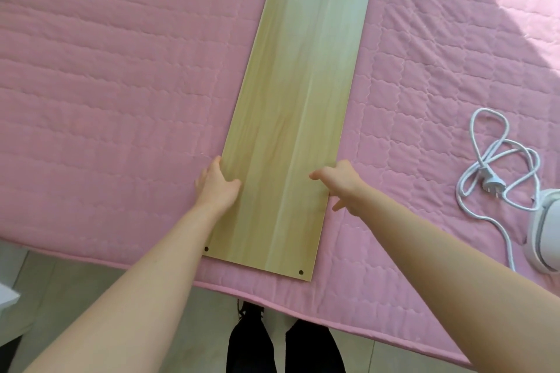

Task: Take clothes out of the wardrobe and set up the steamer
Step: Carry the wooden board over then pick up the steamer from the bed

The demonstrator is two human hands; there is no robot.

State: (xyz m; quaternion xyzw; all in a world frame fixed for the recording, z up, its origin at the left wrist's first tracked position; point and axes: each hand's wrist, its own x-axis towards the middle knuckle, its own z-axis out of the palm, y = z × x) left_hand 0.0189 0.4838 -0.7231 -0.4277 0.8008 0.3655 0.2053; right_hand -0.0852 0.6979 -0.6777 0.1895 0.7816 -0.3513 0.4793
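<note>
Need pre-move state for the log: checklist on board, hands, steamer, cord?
1. The board lies flat on the pink bedcover: ok.
2. Left hand grips the board's left edge: ok.
3. Right hand firmly gripping the right edge: cannot tell; its thumb lies on top.
4. Near end of the board fully on the bed: ok.
5. The steamer sits apart from the board: ok.
6. The plug in a socket: not ok; it lies loose on the bedcover.

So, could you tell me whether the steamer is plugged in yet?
Not plugged in: the plug lies bare on the bed, within its loosely coiled cord, beside the steamer.
</note>
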